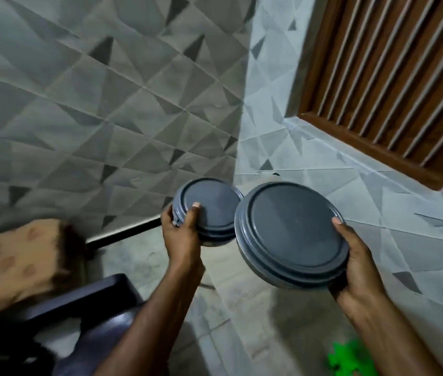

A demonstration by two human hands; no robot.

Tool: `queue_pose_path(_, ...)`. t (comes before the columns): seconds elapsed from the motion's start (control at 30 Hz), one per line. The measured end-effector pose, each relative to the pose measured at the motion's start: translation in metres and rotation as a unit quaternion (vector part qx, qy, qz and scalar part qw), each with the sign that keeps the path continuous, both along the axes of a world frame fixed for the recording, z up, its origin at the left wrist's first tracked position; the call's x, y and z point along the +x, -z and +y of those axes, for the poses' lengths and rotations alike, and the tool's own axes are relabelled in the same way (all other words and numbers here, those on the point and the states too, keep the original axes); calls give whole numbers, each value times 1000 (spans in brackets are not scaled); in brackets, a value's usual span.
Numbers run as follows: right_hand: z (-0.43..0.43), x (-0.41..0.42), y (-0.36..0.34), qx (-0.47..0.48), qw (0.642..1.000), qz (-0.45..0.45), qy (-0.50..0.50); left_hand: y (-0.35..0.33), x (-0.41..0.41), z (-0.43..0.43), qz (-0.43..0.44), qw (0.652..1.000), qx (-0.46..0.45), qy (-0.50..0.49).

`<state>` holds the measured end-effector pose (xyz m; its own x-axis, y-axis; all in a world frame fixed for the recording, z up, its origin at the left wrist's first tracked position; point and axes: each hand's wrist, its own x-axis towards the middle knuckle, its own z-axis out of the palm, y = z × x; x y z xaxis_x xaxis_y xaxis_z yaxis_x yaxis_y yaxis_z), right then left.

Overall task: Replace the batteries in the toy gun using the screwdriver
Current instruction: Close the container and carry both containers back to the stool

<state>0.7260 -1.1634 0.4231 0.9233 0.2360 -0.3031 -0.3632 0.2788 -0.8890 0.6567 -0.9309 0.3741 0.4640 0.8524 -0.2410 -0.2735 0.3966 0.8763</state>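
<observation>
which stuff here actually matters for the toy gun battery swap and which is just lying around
For the job:
- no toy gun, screwdriver or batteries in view
- left hand and right hand, both occupied

Not part of it:
- smaller grey lidded container, in the left hand
- larger grey lidded container, in the right hand
- dark chair
- green plastic object, bottom edge
- wooden louvred window

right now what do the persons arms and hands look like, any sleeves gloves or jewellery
Both forearms are bare as far as the frame shows: no sleeves in view. The left hand and right hand wear no gloves, and no rings, watch or bracelets show. The thumbnails look short and unpainted. No markings are visible, though the picture is somewhat blurred.
</observation>
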Motion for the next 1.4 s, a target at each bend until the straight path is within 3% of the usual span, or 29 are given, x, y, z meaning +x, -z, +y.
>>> queue_pose_path(0.23,66,-61,-8,21,990,1,-142,-3,-116,34,-16,994,8,-109)
queue_pose_path(0.6,101,-201,-21,45,924,34,-379,-27,-332,-14,1,945,63,-321)
queue_pose_path(0.87,96,-294,-27,63,883,70,-459,-37,-443,-61,19,915,59,-398)
queue_pose_path(1.1,116,-358,-31,62,854,26,-516,-34,-514,-66,-10,902,40,-431)
queue_pose_path(1.4,185,-471,-20,53,851,51,-519,-18,-629,-19,-5,894,29,-446)
